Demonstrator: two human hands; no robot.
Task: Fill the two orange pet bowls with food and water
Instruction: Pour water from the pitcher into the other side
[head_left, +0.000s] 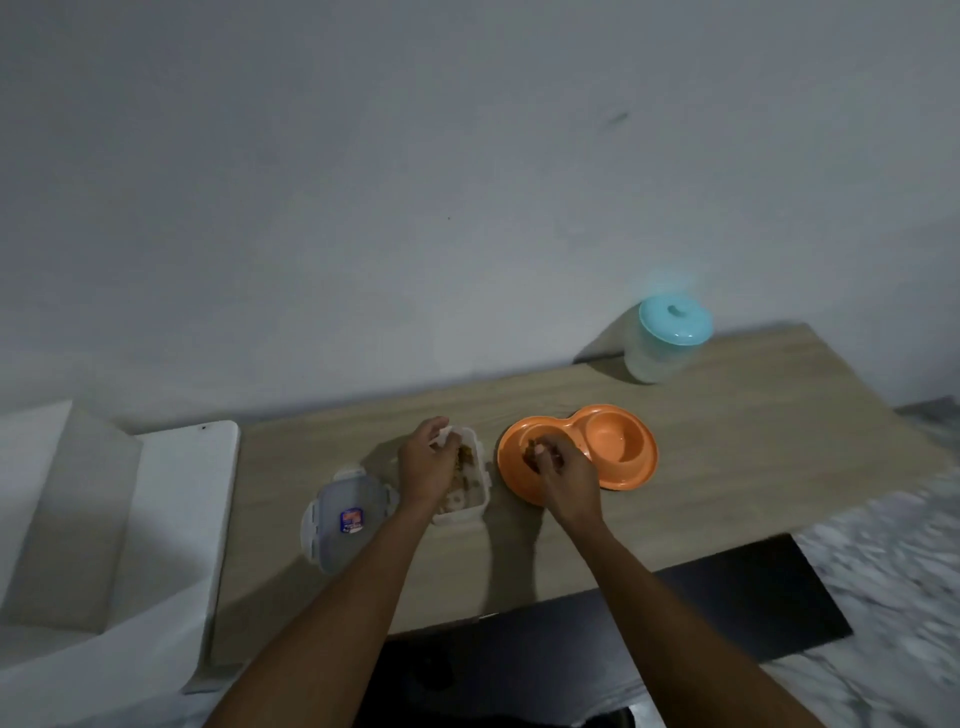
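An orange double pet bowl (623, 467) lies on the wooden table (727, 441). Its right well (618, 439) looks bare; brown kibble (531, 448) shows in its left well. My right hand (563, 475) is over the left well, fingers bunched around kibble. A clear food container (472, 486) with kibble stands left of the bowl. My left hand (428, 462) rests on the container's left rim, fingers curled at its edge. The container's lid (345, 519) lies flat to its left. A translucent jug with a teal lid (665, 340) stands at the back right.
A white box-like object (171, 519) stands at the table's left end. A black surface (623, 649) lies below the table's near edge. A pale wall rises right behind the table. Patterned floor shows at the right.
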